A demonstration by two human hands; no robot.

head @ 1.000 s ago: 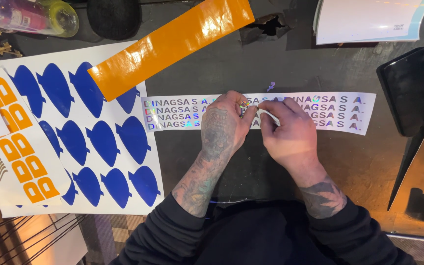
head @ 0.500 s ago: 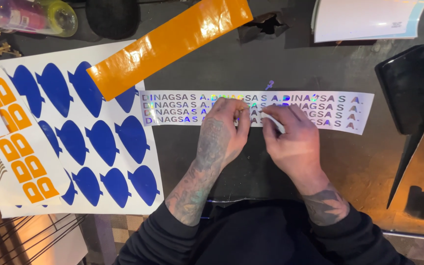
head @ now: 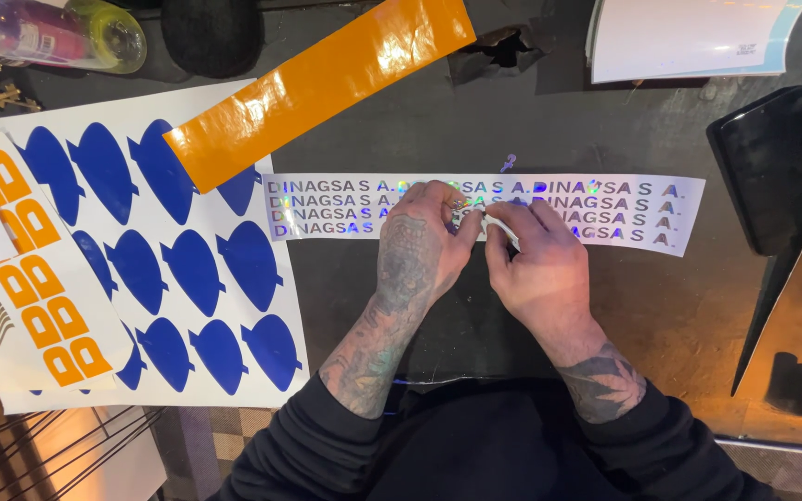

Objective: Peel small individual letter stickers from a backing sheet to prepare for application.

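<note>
A long white sticker strip [head: 605, 209] printed with rows of shiny holographic letters lies across the dark table. My left hand [head: 420, 246] presses down on its middle, fingertips on the strip. My right hand [head: 542, 269] sits just right of it and pinches a small white peeled sliver [head: 501, 227] between thumb and forefinger. The two hands almost touch at the fingertips. The strip's middle letters are hidden under my hands.
A white sheet of blue fish-shaped stickers [head: 178, 269] lies at left, with an orange-lettered strip [head: 34, 269] beside it. An orange vinyl band [head: 317, 83] slants above. A black glossy panel [head: 772, 167] and paper [head: 689, 37] sit at right; a bottle [head: 58, 32] at top left.
Both hands have shifted slightly right along the strip, and the pinched white sliver has lifted a little with my right hand.
</note>
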